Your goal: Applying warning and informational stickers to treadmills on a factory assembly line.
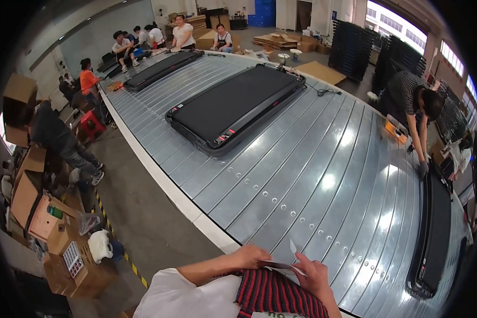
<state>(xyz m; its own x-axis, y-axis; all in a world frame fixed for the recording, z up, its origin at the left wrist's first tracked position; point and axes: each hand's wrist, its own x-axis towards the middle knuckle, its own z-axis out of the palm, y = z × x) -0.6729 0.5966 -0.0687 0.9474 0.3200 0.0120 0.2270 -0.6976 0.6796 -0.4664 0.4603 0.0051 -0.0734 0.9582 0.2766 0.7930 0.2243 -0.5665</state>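
My left hand (252, 257) is closed on the left end of a thin bundle of pale slips (277, 265), low in front of my body. My right hand (314, 271) has its fingers on the bundle's other end. A small pointed white slip (293, 246) sticks up beside the right fingertips; its printing is too small to make out. Both hands are at the near edge of a slatted metal conveyor (302, 175). Farther along it lies a flat black walking pad (233, 103) with red and white stickers at its near corner, apart from my hands.
Other walking pads lie at the far left (161, 69) and right (435, 233). A co-worker in a striped shirt (408, 95) bends over the right one. Several people sit or stand at the far end. Cartons (79, 265) and a red stool (92, 124) stand left.
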